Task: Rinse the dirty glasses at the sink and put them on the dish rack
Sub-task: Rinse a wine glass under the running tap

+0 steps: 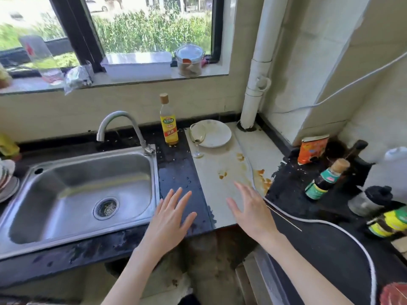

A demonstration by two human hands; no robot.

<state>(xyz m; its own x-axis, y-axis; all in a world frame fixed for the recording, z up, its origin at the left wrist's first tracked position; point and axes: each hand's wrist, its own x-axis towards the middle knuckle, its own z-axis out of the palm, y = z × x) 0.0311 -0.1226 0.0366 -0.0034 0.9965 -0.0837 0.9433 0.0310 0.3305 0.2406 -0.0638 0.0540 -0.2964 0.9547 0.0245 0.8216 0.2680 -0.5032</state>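
A dirty wine glass [197, 137] stands upright on the pale counter slab, right of the steel sink [72, 190] and just in front of a white plate [214, 133]. A dark residue sits in its bowl. My left hand [169, 219] hovers with straight, spread fingers over the wet black counter strip beside the sink. Over the pale slab my right hand [251, 208] is held flat and spread, holding nothing. Both hands are well short of the glass. The curved faucet [123, 126] shows no running water. At the left edge, stacked plates [7, 181] show.
A yellow-labelled bottle [168, 122] stands behind the counter strip near the glass. Brown sauce stains [259, 179] mark the pale slab. A white cable [308, 221] curves over the black counter on the right, where dark bottles [326, 179] and jars stand. A white pipe [255, 84] rises in the corner.
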